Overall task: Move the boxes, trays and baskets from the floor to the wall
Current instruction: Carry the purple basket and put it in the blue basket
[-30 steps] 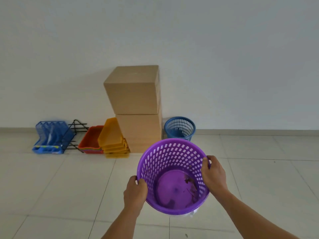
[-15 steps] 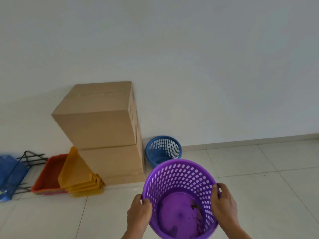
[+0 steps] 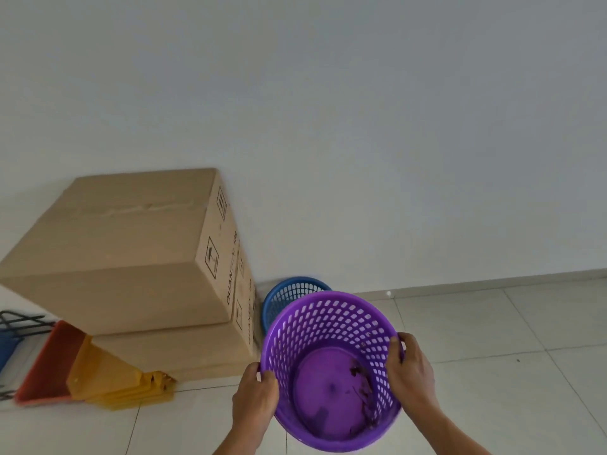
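Gripping purple basket [image 3: 323, 385] rim: left fingers [image 3: 262, 384], right fingers [image 3: 395, 351], opposite sides.

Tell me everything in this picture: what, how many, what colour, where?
brown cardboard boxes: 2, brown, stacked against the wall, left
blue perforated plastic basket: 1, blue, floor, right of boxes
yellow plastic trays: several stacked, yellow, before lower box
red plastic tray: 1, red, left of yellow trays
black wire rack: 1, black, far left, cut off
purple perforated plastic basket: 1, purple, held by its rim
left hand: 1, grips near-left rim
right hand: 1, grips right rim
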